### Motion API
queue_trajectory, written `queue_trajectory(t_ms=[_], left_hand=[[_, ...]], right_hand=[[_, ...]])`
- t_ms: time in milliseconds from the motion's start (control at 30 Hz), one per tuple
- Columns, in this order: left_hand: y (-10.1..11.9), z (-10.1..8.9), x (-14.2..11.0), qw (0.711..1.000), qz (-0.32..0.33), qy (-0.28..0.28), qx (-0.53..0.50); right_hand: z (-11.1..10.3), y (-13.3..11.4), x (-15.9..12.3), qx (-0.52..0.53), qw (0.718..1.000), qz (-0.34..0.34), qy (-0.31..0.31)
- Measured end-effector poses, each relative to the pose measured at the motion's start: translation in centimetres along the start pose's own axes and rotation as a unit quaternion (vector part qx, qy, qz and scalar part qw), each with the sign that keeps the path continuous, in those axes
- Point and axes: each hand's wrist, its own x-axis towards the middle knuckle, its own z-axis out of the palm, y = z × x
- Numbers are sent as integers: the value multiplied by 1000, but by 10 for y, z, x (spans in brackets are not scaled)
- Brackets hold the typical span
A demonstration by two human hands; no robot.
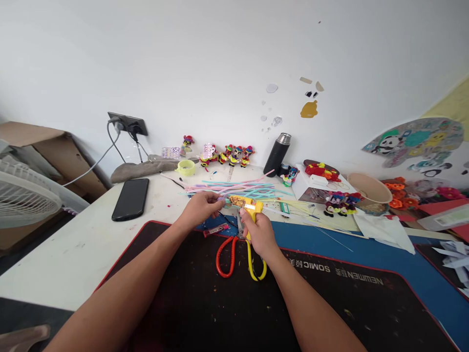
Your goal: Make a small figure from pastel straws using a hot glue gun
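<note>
My right hand (257, 231) is wrapped round the handle of a yellow glue gun (246, 204), whose nozzle points left. My left hand (201, 207) pinches a small piece at the nozzle tip; the piece is too small to name. Both hands hover over the far edge of a black desk mat (205, 303). Just beyond them lies a bundle of pastel pipe cleaners (238, 188). Scissors (234, 259) with one red and one yellow handle lie on the mat under my right hand.
A black phone (131, 198) lies at left near a wall socket (127, 123) with cables. Small colourful figures (230, 154), a tape roll (185, 167), a black flask (277, 153) and a bowl (369, 187) line the back. A fan (22, 195) stands far left.
</note>
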Motion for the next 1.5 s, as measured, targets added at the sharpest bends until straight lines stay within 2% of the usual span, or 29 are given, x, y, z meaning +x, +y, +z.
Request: queue_trajectory(t_ms=[500, 900, 1500], left_hand=[[-11, -1, 2, 1000, 10, -15, 10], [-8, 0, 1, 1000, 9, -12, -13], [-2, -1, 0, 1000, 12, 2, 8]], right_hand=[[0, 0, -1, -5, 1000, -7, 13], [0, -1, -2, -3, 1000, -8, 17], [0, -5, -3, -26, 1000, -3, 13]])
